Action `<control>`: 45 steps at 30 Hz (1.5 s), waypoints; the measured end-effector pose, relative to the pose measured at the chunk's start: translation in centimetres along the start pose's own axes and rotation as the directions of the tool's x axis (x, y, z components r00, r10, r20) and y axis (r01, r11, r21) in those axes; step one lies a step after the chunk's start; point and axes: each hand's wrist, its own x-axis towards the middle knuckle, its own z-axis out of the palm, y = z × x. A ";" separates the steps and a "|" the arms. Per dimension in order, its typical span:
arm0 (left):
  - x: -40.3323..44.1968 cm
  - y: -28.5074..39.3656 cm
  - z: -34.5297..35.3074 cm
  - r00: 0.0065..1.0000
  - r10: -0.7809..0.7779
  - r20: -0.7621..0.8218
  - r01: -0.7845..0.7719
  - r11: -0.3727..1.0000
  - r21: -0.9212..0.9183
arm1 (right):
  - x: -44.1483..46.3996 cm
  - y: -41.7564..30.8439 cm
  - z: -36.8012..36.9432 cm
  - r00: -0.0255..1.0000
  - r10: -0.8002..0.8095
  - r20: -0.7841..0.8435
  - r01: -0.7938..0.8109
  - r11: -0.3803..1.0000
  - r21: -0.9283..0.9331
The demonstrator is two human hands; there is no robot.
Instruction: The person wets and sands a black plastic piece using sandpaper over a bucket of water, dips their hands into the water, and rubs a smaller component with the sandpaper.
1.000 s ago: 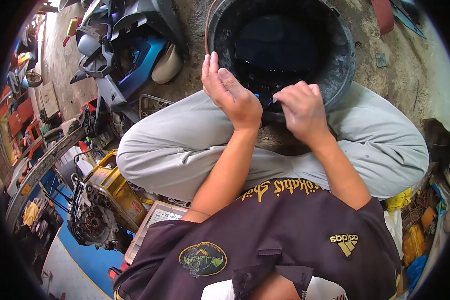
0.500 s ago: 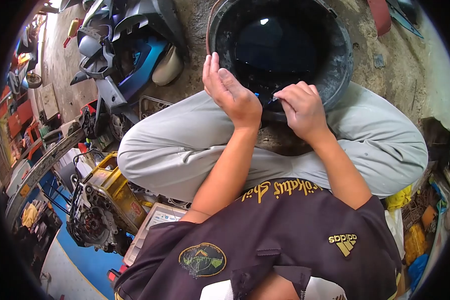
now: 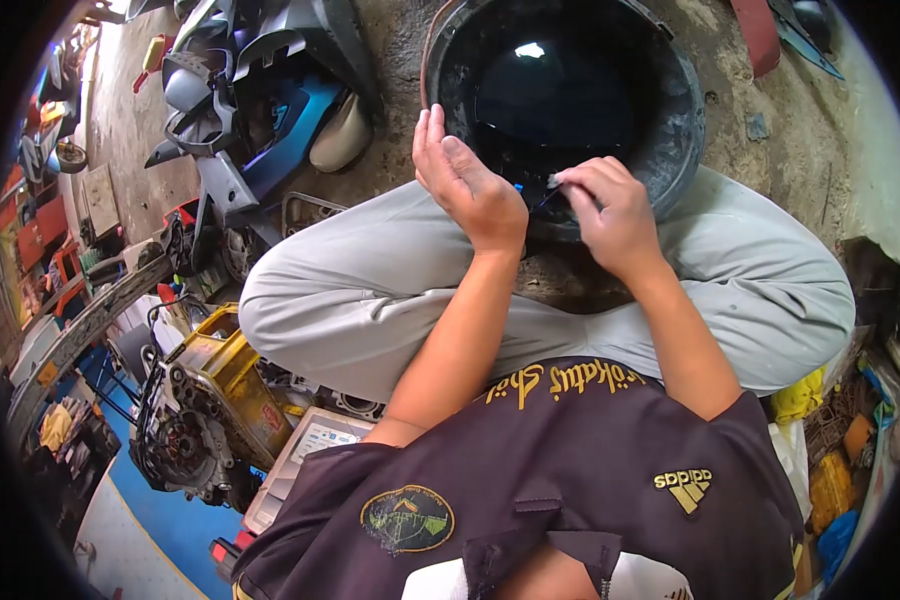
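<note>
A big round black tub [image 3: 680, 130] of dark liquid stands in front of my crossed legs. My left hand [image 3: 470, 190] is at its near left edge, fingers stretched out and together, thumb alongside. Over the near part of the tub, my right hand [image 3: 610, 210] pinches a small thin dark piece with a pale end [image 3: 553, 182]; its kind is too small to tell. A tiny bright blue thing [image 3: 518, 187] shows beside my left wrist, partly hidden by it.
Motorcycle body panels [image 3: 290, 120] lie on the floor at the left. An engine part [image 3: 185, 430] and a yellow crate [image 3: 235, 370] stand lower left. A red piece [image 3: 755, 35] lies at upper right. Assorted clutter [image 3: 830, 440] sits by my right knee.
My right hand has risen slightly and tilted, its pinched piece moving a little with it. My left hand holds nearly the same pose; the whole view has shifted slightly.
</note>
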 end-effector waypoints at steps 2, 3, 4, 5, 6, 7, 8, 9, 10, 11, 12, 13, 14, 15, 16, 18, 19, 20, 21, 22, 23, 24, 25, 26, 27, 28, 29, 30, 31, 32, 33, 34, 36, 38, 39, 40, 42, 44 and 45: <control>-0.3 -0.2 0.0 1.000 -0.008 -0.004 0.008 1.000 -0.022 | -0.7 -0.6 0.7 0.999 -0.037 0.029 0.036 0.998 0.047; -0.4 -0.2 0.1 1.000 -0.011 -0.009 0.011 0.999 -0.035 | -0.9 -0.6 1.0 0.998 -0.058 0.039 0.056 0.996 0.069; -0.4 -0.2 0.2 1.000 -0.014 -0.015 0.013 0.999 -0.048 | -0.9 -0.2 0.9 0.999 -0.045 0.027 0.044 0.998 0.052; -0.3 -0.2 0.1 1.000 -0.011 -0.012 0.011 0.999 -0.037 | -1.0 -0.3 1.1 0.998 -0.060 0.021 0.059 0.997 0.050; -0.3 -0.1 -0.1 1.000 -0.009 -0.007 0.009 1.000 -0.026 | -1.1 -0.5 1.2 0.997 -0.072 0.015 0.071 0.996 0.048; -0.3 0.0 -0.1 1.000 -0.006 -0.003 0.006 1.000 -0.016 | -1.1 -0.7 1.4 0.996 -0.086 0.008 0.086 0.995 0.045; -0.3 0.0 0.0 1.000 -0.003 -0.004 0.003 1.000 -0.013 | -1.2 -1.3 1.4 0.997 -0.074 0.025 0.072 0.995 0.063; -0.3 -0.1 0.0 1.000 0.000 -0.004 0.000 1.000 -0.010 | -1.2 -1.2 1.2 0.998 -0.050 0.028 0.049 0.998 0.035; -0.3 -0.2 0.0 1.000 0.003 -0.004 -0.003 1.000 -0.005 | -1.1 -0.9 1.1 0.999 -0.024 0.029 0.024 1.000 0.008; -0.4 -0.1 0.0 1.000 0.004 -0.002 -0.004 1.000 -0.005 | -0.9 -0.6 1.0 1.000 0.000 0.029 0.000 1.000 -0.018; -0.4 -0.1 -0.1 1.000 0.005 -0.001 -0.005 1.000 -0.005 | -0.5 -0.5 1.2 0.998 0.058 0.012 -0.058 0.998 0.018; -0.3 0.0 -0.1 1.000 0.007 -0.003 -0.007 1.000 -0.007 | -0.6 -0.9 1.3 0.999 0.034 0.028 -0.035 0.999 0.037; -0.1 -0.1 0.1 1.000 0.012 -0.006 -0.012 1.000 -0.008 | -0.8 -1.7 1.4 0.999 0.009 0.045 -0.011 0.998 0.056; -0.2 -0.2 0.0 1.000 0.013 -0.007 -0.013 1.000 -0.006 | -0.9 -2.4 1.4 0.998 -0.012 0.064 0.007 0.997 0.077; -0.3 -0.3 0.0 1.000 0.014 -0.006 -0.014 1.000 -0.003 | -0.9 -2.5 1.3 0.998 0.008 0.057 -0.012 0.997 0.079; -0.5 -0.1 0.1 1.000 0.004 -0.004 -0.004 1.000 -0.010 | -0.5 -1.4 1.1 0.990 0.137 0.033 -0.139 0.986 0.089; -0.4 -0.1 0.0 1.000 0.003 -0.005 -0.003 1.000 -0.013 | -0.2 -1.2 1.1 0.980 0.198 0.021 -0.199 0.975 0.098; -0.2 -0.1 0.1 1.000 0.013 -0.007 -0.013 1.000 -0.015 | -0.4 -1.6 1.1 0.985 0.167 0.042 -0.170 0.982 0.081; -0.2 -0.3 0.1 1.000 0.019 -0.008 -0.019 1.000 -0.016 | -0.4 -2.6 0.9 0.990 0.122 0.070 -0.129 0.987 0.097; -0.3 -0.3 0.0 1.000 0.021 -0.007 -0.021 1.000 -0.014 | -0.3 -3.0 0.9 0.991 0.104 0.079 -0.111 0.988 0.104; -0.4 -0.3 0.1 1.000 0.016 -0.006 -0.016 1.000 -0.012 | -0.4 -3.2 0.8 0.993 0.084 0.086 -0.093 0.990 0.110; -0.4 -0.2 0.1 1.000 0.012 -0.005 -0.012 1.000 -0.010 | -0.3 -2.4 0.9 0.988 0.141 0.057 -0.146 0.985 0.096; -0.3 -0.1 0.0 1.000 0.010 -0.005 -0.010 1.000 -0.007 | -0.1 -1.5 0.9 0.981 0.195 0.026 -0.196 0.977 0.084; -0.3 -0.2 -0.1 1.000 0.012 -0.010 -0.012 1.000 -0.014 | -0.1 -1.2 1.0 0.964 0.261 0.041 -0.265 0.956 0.126; -0.2 -0.3 0.0 1.000 0.014 -0.016 -0.014 1.000 -0.025 | 0.0 -1.8 0.9 0.974 0.216 0.061 -0.222 0.966 0.128; -0.3 -0.4 0.1 1.000 0.012 -0.021 -0.013 0.999 -0.034 | 0.0 -2.9 0.8 0.981 0.173 0.084 -0.183 0.974 0.130; -0.4 -0.3 0.1 1.000 0.011 -0.018 -0.011 1.000 -0.025 | -0.1 -3.6 0.8 0.985 0.134 0.111 -0.148 0.980 0.134; -0.3 -0.2 0.1 1.000 0.011 -0.014 -0.012 1.000 -0.017 | -0.1 -3.6 0.8 0.983 0.155 0.102 -0.169 0.975 0.143; -0.3 -0.1 0.0 1.000 0.014 -0.011 -0.014 1.000 -0.008 | 0.0 -3.2 0.7 0.968 0.233 0.097 -0.245 0.959 0.142; -0.3 -0.2 0.0 1.000 0.015 -0.015 -0.015 1.000 -0.018 | 0.2 -2.4 0.5 0.947 0.307 0.091 -0.317 0.937 0.143; -0.4 -0.3 0.0 1.000 0.017 -0.020 -0.018 0.999 -0.028 | 0.4 -2.2 0.5 0.922 0.378 0.085 -0.387 0.911 0.146; -0.3 -0.4 0.1 0.999 0.021 -0.026 -0.022 0.999 -0.042 | 0.4 -2.5 0.7 0.972 0.231 0.048 -0.235 0.966 0.107; -0.1 -0.4 0.1 1.000 0.026 -0.014 -0.026 0.999 -0.021 | 0.0 -3.6 0.8 0.974 0.202 0.099 -0.213 0.970 0.116; -0.4 -0.3 0.0 1.000 0.020 -0.006 -0.020 1.000 -0.011 | -0.1 -3.1 0.7 0.968 0.239 0.081 -0.247 0.961 0.121; -0.4 -0.3 0.0 1.000 0.020 -0.008 -0.020 1.000 -0.015 | 0.3 -2.3 0.5 0.952 0.299 0.059 -0.304 0.945 0.118; -0.3 -0.3 0.0 1.000 0.021 -0.012 -0.022 1.000 -0.020 | 0.7 -2.0 0.2 0.888 0.440 0.131 -0.455 0.881 0.128; -0.1 -0.2 0.0 1.000 0.027 -0.008 -0.027 0.999 -0.022 | 0.4 -3.4 0.6 0.953 0.282 0.113 -0.297 0.943 0.151; -0.4 -0.2 0.0 1.000 0.006 -0.015 -0.006 0.999 -0.043 | -0.1 -4.0 0.9 0.980 0.180 0.089 -0.191 0.971 0.141; -0.4 -0.2 0.1 1.000 -0.008 -0.023 0.006 0.998 -0.069 | 0.0 -3.5 0.7 0.950 0.293 0.112 -0.305 0.945 0.117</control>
